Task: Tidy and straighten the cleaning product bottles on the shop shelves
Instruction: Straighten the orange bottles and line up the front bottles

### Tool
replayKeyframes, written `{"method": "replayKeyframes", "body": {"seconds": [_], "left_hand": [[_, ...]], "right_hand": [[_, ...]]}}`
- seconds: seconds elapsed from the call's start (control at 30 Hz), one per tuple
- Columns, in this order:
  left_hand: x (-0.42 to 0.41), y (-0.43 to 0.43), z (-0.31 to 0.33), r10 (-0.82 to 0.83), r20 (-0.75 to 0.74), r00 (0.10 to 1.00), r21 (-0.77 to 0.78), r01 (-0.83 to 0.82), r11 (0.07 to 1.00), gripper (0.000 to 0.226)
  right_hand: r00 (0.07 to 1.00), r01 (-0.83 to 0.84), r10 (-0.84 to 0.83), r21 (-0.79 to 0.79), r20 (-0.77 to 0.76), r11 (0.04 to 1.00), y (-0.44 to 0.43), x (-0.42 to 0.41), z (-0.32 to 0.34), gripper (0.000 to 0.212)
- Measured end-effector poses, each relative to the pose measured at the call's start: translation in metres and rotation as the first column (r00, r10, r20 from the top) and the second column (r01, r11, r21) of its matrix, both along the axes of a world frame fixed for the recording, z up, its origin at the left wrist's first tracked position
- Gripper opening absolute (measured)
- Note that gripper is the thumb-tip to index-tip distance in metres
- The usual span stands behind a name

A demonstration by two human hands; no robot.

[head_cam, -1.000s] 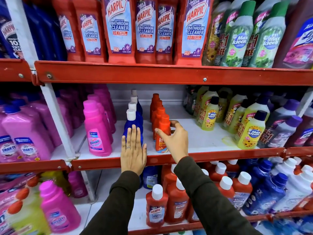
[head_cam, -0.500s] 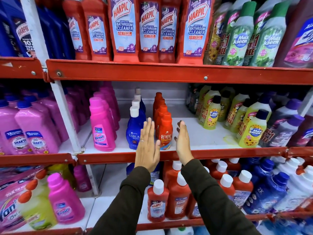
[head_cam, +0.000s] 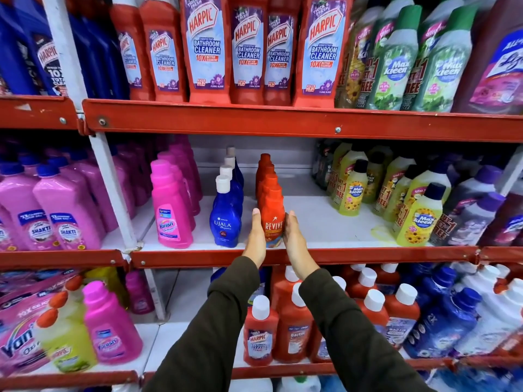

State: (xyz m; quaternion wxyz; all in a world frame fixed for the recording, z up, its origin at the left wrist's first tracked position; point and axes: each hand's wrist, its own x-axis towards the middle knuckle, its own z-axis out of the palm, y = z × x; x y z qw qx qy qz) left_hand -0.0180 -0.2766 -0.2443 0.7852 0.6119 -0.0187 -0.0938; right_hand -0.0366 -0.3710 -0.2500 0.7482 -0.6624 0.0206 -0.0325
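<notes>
An orange Revive bottle (head_cam: pixel 273 212) stands upright at the front of a single-file row of orange bottles on the middle shelf (head_cam: pixel 368 254). My left hand (head_cam: pixel 255 236) lies flat against its left side and my right hand (head_cam: pixel 294 239) flat against its right side, so the bottle is squeezed between my palms. Just left stands a row of blue Ujala bottles (head_cam: pixel 226 222) with white caps, close to my left hand. Further left is a row of pink Vanish bottles (head_cam: pixel 169 213).
Yellow Max Kleen bottles (head_cam: pixel 418 219) and purple ones crowd the shelf's right end, with bare white shelf (head_cam: pixel 317 222) between them and the orange row. Red Harpic bottles (head_cam: pixel 205 49) fill the shelf above. Red and blue bottles (head_cam: pixel 260 335) pack the shelf below my arms.
My left hand has left the blue bottles and my right hand the orange bottle's top. Both have turned edge-on and closed in on the front Revive bottle's sides. The view has shifted slightly.
</notes>
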Motion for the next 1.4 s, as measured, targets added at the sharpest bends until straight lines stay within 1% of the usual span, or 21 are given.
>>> {"method": "replayKeyframes", "body": {"seconds": [0.07,0.17,0.3,0.4,0.47,0.53,0.6,0.63,0.7,0.77,0.83,0.9,0.93,1.0,1.07,1.1,1.13,1.17,1.23,1.33,1.4], "left_hand": [[0.000,-0.001,-0.001,-0.006,0.002,1.000,0.014,0.006,1.000,0.073],[0.001,-0.002,-0.004,-0.007,0.008,1.000,0.022,0.007,1.000,0.073],[0.000,-0.004,-0.005,0.006,0.012,1.000,0.016,-0.006,1.000,0.072],[-0.005,-0.004,-0.006,0.051,0.065,0.997,0.065,-0.056,0.996,0.070],[-0.011,-0.002,-0.007,0.099,0.138,0.986,0.085,-0.111,0.990,0.068],[-0.018,0.003,-0.010,0.183,0.244,0.952,0.091,-0.210,0.973,0.063],[-0.024,0.009,-0.012,0.253,0.325,0.911,0.059,-0.286,0.956,0.056],[-0.027,0.013,-0.014,0.274,0.351,0.895,0.040,-0.306,0.951,0.052],[-0.036,0.022,-0.015,0.313,0.396,0.864,0.012,-0.345,0.938,0.044],[-0.043,0.032,-0.016,0.381,0.442,0.812,-0.030,-0.411,0.911,0.041],[-0.044,0.046,-0.015,0.475,0.467,0.746,-0.086,-0.497,0.864,0.040],[-0.040,0.060,-0.010,0.542,0.477,0.692,-0.097,-0.572,0.814,0.039],[-0.036,0.066,-0.008,0.554,0.472,0.685,-0.077,-0.594,0.801,0.040],[-0.027,0.079,-0.002,0.532,0.428,0.731,-0.017,-0.582,0.813,0.045],[-0.017,0.089,0.002,0.461,0.334,0.822,0.031,-0.498,0.866,0.051],[-0.012,0.093,0.004,0.412,0.269,0.871,0.037,-0.436,0.899,0.055],[-0.008,0.096,0.006,0.356,0.196,0.914,0.019,-0.367,0.930,0.058],[-0.004,0.097,0.008,0.306,0.132,0.943,-0.010,-0.307,0.952,0.060],[0.003,0.102,0.008,0.247,0.079,0.966,-0.043,-0.245,0.969,0.062],[0.004,0.104,0.007,0.220,0.085,0.972,-0.034,-0.218,0.975,0.062],[0.002,0.108,0.006,0.213,0.096,0.972,-0.023,-0.212,0.977,0.063]], "right_hand": [[1.000,0.007,-0.007,-0.045,-0.005,0.999,0.001,-0.001,0.000,0.041],[1.000,0.012,-0.012,-0.089,-0.002,0.996,0.001,-0.002,0.000,0.048],[1.000,0.009,-0.009,-0.087,0.010,0.996,0.001,-0.004,0.002,0.054],[0.999,0.022,-0.020,-0.077,0.028,0.997,0.002,-0.009,0.005,0.058],[0.992,0.102,-0.090,-0.132,0.088,0.986,0.006,-0.013,0.008,0.060],[0.966,0.209,-0.177,-0.172,0.187,0.963,0.011,-0.018,0.010,0.059],[0.925,0.302,-0.238,-0.192,0.295,0.934,0.018,-0.023,0.010,0.053],[0.905,0.333,-0.252,-0.203,0.343,0.921,0.023,-0.026,0.010,0.049],[0.882,0.342,-0.239,-0.204,0.407,0.917,0.035,-0.033,0.009,0.043],[0.883,0.300,-0.206,-0.169,0.423,0.939,0.049,-0.038,0.006,0.041],[0.903,0.238,-0.165,-0.140,0.397,0.961,0.064,-0.039,0.006,0.045],[0.941,0.167,-0.132,-0.087,0.312,0.982,0.079,-0.035,0.005,0.048],[0.957,0.140,-0.122,-0.052,0.262,0.989,0.084,-0.032,0.005,0.050],[0.981,0.105,-0.103,0.002,0.167,0.995,0.095,-0.026,0.005,0.056],[0.990,0.082,-0.088,0.054,0.108,0.995,0.101,-0.021,0.005,0.055],[0.992,0.079,-0.086,0.072,0.092,0.994,0.103,-0.020,0.005,0.047],[0.993,0.077,-0.084,0.083,0.083,0.994,0.104,-0.019,0.006,0.033],[0.994,0.070,-0.077,0.090,0.082,0.993,0.105,-0.019,0.006,0.026],[0.995,0.039,-0.048,0.096,0.089,0.995,0.108,-0.017,0.008,0.027],[0.996,0.019,-0.027,0.094,0.088,0.995,0.109,-0.015,0.007,0.036],[0.996,0.019,-0.026,0.072,0.086,0.997,0.112,-0.013,0.008,0.038]]}}
